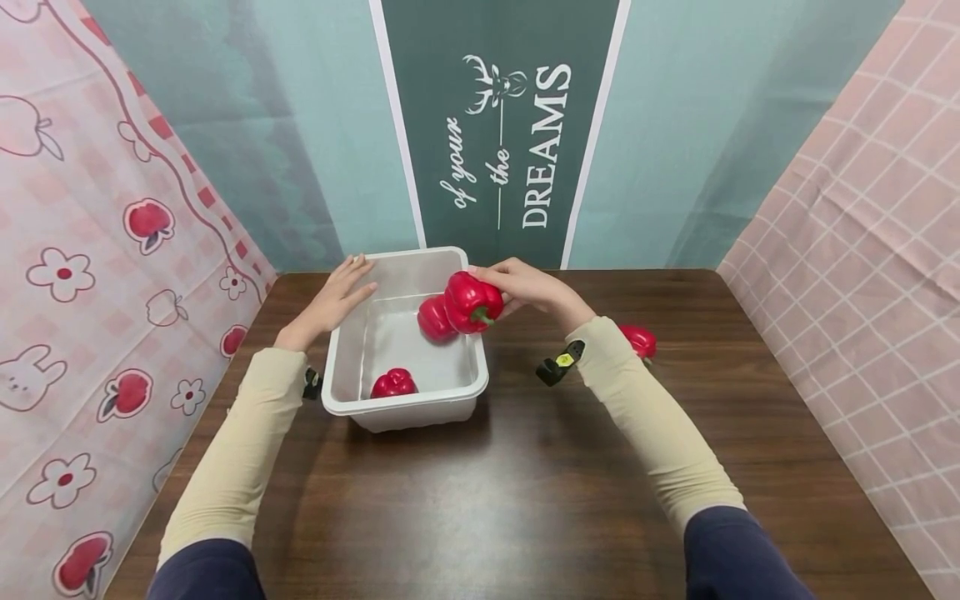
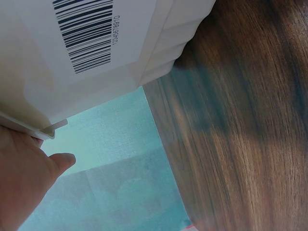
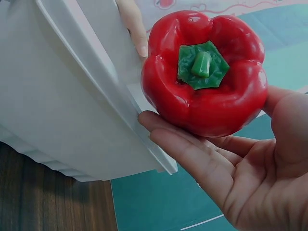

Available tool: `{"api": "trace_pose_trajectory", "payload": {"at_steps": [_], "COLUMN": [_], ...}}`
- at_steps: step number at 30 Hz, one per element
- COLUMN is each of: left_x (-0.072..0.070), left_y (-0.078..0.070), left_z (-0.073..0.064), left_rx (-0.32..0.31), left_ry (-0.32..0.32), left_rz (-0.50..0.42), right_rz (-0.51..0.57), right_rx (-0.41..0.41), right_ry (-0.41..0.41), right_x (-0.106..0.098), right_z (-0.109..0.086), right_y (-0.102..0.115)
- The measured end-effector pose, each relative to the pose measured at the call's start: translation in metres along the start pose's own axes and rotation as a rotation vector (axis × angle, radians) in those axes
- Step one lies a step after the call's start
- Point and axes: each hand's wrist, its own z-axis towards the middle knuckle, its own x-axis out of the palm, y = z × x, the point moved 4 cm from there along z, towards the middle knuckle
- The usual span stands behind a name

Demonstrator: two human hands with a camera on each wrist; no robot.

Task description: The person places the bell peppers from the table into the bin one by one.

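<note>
My right hand (image 1: 525, 285) holds a glossy red bell pepper (image 1: 470, 302) over the right rim of a white plastic box (image 1: 411, 405). In the right wrist view, the bell pepper (image 3: 207, 108) shows its green stem, with my fingers (image 3: 192, 156) under it and the thumb partly hidden behind. Inside the box lie a red bell pepper (image 1: 435, 321) near the right wall and another (image 1: 393, 382) by the front wall. My left hand (image 1: 335, 298) rests at the box's back left rim, fingers extended; the left wrist view catches only part of this hand (image 2: 21, 178).
Another red pepper (image 1: 639, 340) lies on the brown wooden table (image 1: 480, 508), partly hidden by my right sleeve. Patterned cloths hang left and right, and a teal cloth (image 1: 675, 125) stands behind the table. A barcode label (image 2: 86, 36) is on the box's side.
</note>
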Motion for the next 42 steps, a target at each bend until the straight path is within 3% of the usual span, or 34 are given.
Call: {"api": "trace_pose_trajectory", "payload": {"at_steps": [31, 42], "left_x": [0.0, 0.0], "left_y": [0.0, 0.001], "left_z": [-0.004, -0.003], "left_rx": [0.006, 0.005], "left_ry": [-0.002, -0.001], "left_rz": [-0.011, 0.0], "right_rz": [0.001, -0.063], "right_rx": [-0.022, -0.014], "right_ry": [-0.023, -0.022], "right_x": [0.026, 0.036], "right_z": [0.008, 0.015], "right_y": [0.014, 0.018]}}
